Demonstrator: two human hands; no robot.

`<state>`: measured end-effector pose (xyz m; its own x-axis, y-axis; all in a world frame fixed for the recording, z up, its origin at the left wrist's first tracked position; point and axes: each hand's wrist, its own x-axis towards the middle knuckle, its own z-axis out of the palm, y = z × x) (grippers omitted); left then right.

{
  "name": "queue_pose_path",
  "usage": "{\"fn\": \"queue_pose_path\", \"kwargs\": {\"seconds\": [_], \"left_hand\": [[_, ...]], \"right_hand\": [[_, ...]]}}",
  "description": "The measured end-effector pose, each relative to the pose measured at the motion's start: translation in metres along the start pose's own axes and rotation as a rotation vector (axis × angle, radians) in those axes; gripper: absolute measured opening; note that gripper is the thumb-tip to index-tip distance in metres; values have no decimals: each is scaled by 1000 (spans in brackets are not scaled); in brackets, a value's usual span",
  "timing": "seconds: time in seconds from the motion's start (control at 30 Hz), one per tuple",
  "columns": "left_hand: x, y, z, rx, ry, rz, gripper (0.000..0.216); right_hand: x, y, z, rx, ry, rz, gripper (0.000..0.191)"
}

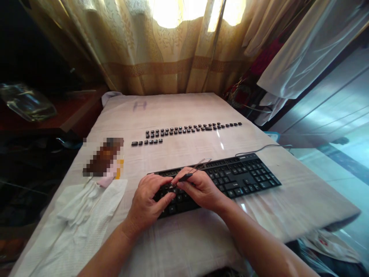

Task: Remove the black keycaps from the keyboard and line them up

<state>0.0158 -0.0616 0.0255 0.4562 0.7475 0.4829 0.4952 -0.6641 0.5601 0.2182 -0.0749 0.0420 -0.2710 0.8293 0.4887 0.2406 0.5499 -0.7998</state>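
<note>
A black keyboard [227,177] lies at a slant in front of me. Over its left part, my right hand [198,188] grips a wire keycap puller [186,177] by its black handle, with the thin wire prongs pointing up and to the right. My left hand [151,196] is curled over the keyboard's left end. Its thumb and index finger close around a small keycap [172,185], right by the right fingertips; the fingers partly hide it. Beyond the keyboard, loose keycaps [180,131] lie in long rows, with a shorter row of keycaps [147,142] nearer on the left.
The table has a pale cloth [184,107] over it. White cloth or tissue [95,204] lies at the left, below a blurred-out item [103,156]. The keyboard cable [259,148] runs off the right edge. Curtains [161,54] hang behind the table.
</note>
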Motion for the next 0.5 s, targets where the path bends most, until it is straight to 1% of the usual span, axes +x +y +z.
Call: {"fn": "queue_pose_path", "kwargs": {"seconds": [0.1,0.27,0.37,0.43,0.5], "left_hand": [[-1,-2,1,4,12,11,19],[1,-3,-3,123,5,65,17],[2,-5,-6,189,5,111,17],[2,-6,-7,215,18,127,17],[2,-9,-7,224,44,117,17]], "right_hand": [[1,1,5,12,-13,-5,19],[0,2,8,34,-9,-4,17],[-2,0,6,60,11,30,17],[-3,0,1,61,91,69,15],[-5,3,-8,-2,221,79,14]]}}
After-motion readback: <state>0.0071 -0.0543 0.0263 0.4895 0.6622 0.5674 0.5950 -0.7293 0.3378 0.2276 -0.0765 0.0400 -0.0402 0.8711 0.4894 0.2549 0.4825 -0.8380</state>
